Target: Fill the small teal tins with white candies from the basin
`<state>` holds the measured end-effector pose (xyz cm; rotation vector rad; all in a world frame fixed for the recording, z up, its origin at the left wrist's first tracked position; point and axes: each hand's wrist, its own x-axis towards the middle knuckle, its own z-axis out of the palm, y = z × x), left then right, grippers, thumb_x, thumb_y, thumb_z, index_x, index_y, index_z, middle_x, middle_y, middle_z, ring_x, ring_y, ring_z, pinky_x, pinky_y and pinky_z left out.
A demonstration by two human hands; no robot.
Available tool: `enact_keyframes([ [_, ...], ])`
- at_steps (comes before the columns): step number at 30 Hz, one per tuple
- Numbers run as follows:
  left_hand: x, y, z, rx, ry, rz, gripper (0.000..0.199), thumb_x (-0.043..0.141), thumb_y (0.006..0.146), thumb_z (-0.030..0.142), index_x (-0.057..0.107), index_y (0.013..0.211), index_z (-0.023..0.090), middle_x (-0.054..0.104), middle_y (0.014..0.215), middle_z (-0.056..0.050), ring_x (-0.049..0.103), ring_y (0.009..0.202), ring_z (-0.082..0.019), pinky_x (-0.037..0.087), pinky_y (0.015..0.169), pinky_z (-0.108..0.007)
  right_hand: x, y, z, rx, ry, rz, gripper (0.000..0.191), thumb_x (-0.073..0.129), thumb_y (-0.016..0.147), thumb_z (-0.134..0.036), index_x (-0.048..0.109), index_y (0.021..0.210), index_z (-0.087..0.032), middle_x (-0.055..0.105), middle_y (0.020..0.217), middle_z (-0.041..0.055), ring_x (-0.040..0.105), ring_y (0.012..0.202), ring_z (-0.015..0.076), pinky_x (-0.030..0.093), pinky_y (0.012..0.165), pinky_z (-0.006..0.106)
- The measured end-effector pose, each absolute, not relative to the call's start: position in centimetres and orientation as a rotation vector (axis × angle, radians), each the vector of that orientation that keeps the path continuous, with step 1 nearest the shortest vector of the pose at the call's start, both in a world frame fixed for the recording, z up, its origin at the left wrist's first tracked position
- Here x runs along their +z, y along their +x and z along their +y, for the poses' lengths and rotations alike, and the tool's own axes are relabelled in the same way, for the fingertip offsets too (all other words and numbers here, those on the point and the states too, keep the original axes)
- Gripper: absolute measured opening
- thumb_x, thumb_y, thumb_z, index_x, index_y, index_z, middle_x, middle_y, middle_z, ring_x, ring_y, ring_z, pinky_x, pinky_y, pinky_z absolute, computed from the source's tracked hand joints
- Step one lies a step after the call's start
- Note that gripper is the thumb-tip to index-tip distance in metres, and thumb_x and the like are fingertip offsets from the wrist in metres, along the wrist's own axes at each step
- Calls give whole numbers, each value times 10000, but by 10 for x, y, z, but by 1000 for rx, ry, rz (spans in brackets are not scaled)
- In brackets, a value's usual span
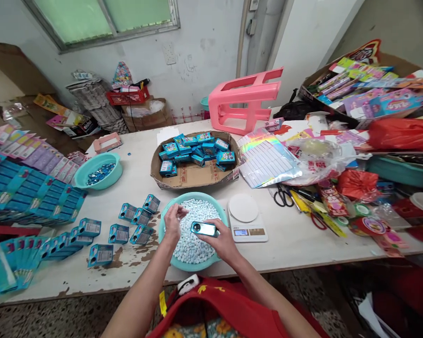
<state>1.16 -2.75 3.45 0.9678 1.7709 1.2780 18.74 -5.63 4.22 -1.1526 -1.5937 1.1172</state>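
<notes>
A turquoise basin [164, 234] full of small pale blue and white pieces stands at the table's front edge. Over its right part, my right hand [220, 237] grips a small blue box [204, 228], tilted so that its end with a round dark hole faces left. My left hand [173, 220] is above the basin's left side, fingers curled together; whether anything is between them is too small to tell. Right of the basin is a white digital scale [248, 230] with a bare plate. Several blue boxes [119, 233] stand on the table to the left.
Behind the basin lies a cardboard tray [193, 177] of blue boxes. A smaller turquoise bowl [105, 183] holds shiny blue pieces. Further right are silver sheets [268, 162], scissors [284, 196] and mixed packaging. A pink stool [245, 96] lies at the back. Stacked boxes [28, 188] fill the left end.
</notes>
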Motion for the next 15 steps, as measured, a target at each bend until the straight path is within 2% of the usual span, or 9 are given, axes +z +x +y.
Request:
enact_keyframes([
  [2, 18, -1, -27, 1103, 1108, 1911, 308, 488, 776, 491, 566, 775, 192, 623, 913, -94, 550, 1037, -287, 363, 948, -448, 43, 195, -56, 1125, -1123, -1542, 324, 747, 673, -314, 634, 962, -222, 643, 959, 30, 599, 930, 207, 468, 844, 345],
  [4, 2, -6, -29, 1036, 1159, 1944, 261, 634, 675, 416, 597, 810, 195, 590, 1110, -124, 396, 1223, -341, 232, 1039, -470, 40, 199, -55, 1117, -1132, -1514, 320, 752, 665, -326, 639, 945, -222, 644, 952, 36, 600, 925, 216, 472, 846, 361],
  [7, -19, -2, -31, 907, 1181, 1989, 326, 685, 629, 367, 614, 905, 207, 486, 1281, -135, 227, 1322, -357, 135, 1069, -467, 33, 196, -56, 1083, -1167, -1468, 335, 753, 668, -329, 635, 962, -222, 636, 964, 40, 597, 935, 216, 471, 852, 368],
  [11, -41, 5, -31, 842, 1087, 1931, 261, 685, 630, 353, 621, 848, 225, 528, 1186, -120, 316, 1256, -363, 237, 1005, -455, 25, 179, -63, 1007, -1245, -1402, 336, 742, 679, -344, 635, 973, -222, 636, 947, 41, 599, 917, 216, 476, 837, 365],
  [15, -52, -3, -28, 965, 893, 1763, 198, 726, 568, 312, 589, 673, 214, 597, 901, -71, 492, 1063, -316, 373, 861, -370, 17, 159, -73, 953, -1324, -1344, 356, 731, 687, -369, 631, 991, -215, 638, 958, 50, 602, 909, 219, 481, 825, 358],
])
